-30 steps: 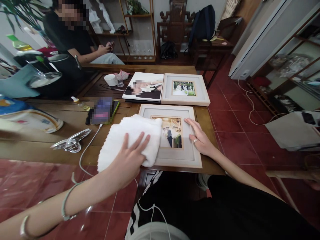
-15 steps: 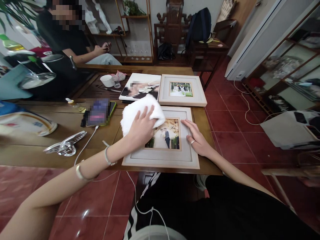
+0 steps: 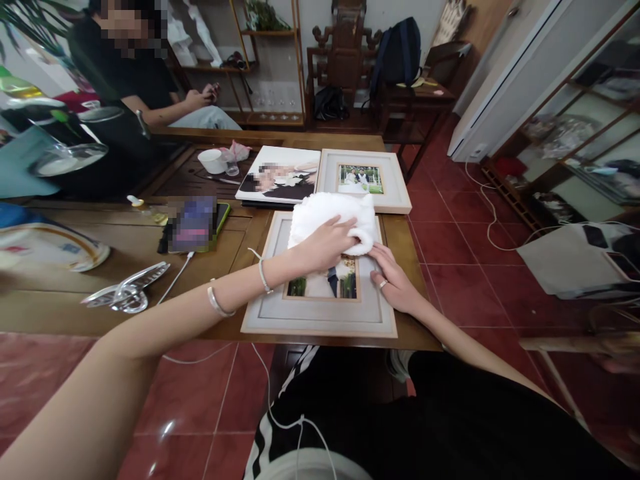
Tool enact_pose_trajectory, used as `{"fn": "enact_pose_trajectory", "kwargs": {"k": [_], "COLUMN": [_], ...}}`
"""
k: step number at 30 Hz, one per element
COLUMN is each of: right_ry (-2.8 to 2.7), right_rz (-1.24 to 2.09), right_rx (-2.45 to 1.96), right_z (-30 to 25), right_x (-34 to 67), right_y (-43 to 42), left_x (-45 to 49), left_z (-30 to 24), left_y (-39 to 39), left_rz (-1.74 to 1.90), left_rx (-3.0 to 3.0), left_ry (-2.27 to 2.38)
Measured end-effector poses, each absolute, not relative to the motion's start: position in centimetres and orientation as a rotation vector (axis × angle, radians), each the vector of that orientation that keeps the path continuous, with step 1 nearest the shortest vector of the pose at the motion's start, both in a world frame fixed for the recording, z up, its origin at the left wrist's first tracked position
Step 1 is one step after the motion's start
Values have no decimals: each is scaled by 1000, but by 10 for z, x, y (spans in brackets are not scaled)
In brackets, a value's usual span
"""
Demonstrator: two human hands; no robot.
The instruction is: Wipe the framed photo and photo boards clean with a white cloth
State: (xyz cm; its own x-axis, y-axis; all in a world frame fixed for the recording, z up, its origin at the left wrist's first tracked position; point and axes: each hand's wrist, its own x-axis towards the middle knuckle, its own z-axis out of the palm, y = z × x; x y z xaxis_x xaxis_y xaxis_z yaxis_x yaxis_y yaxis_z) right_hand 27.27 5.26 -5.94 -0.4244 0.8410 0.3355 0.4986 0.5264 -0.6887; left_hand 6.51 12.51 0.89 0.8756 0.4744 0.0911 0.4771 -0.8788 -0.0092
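A picture frame (image 3: 320, 319) with a pale wood rim and white mat lies flat near the table's front edge. It holds a photo of a couple, whose upper part is covered. My left hand (image 3: 327, 245) presses a folded white towel (image 3: 320, 212) onto the upper part of this frame, fingers over the cloth. On the frame's right side rests my right hand (image 3: 395, 277), fingers stretched out and holding nothing, fingertips close to the towel. Behind are a second framed photo (image 3: 400, 190) and a white-covered photo panel (image 3: 260, 167), side by side.
On the wooden table (image 3: 200, 313) to the left are a phone (image 3: 195, 227) on a cable, a shiny metal ornament (image 3: 127, 290), a small dropper bottle (image 3: 145, 208) and a white cup (image 3: 213, 161). Another person (image 3: 125, 73) sits across, holding a phone.
My left hand has slid the towel rightward across the top of the frame, close to my right hand. The right hand has stayed on the frame's right side.
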Motion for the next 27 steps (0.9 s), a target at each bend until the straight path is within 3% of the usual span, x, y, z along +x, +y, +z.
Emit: {"fn": "enact_pose_trajectory", "kwargs": {"k": [15, 27], "right_ry": [-2109, -2111], "right_rz": [649, 652], "right_rx": [-1053, -1074], "right_z": [-55, -54], "right_x": [273, 272], "right_y": [51, 51], "left_x": [-30, -38], "left_z": [12, 28], "left_y": [89, -33], "left_rz": [69, 217], "left_rx": [-2638, -2964], "left_ry": [-1222, -1224]}}
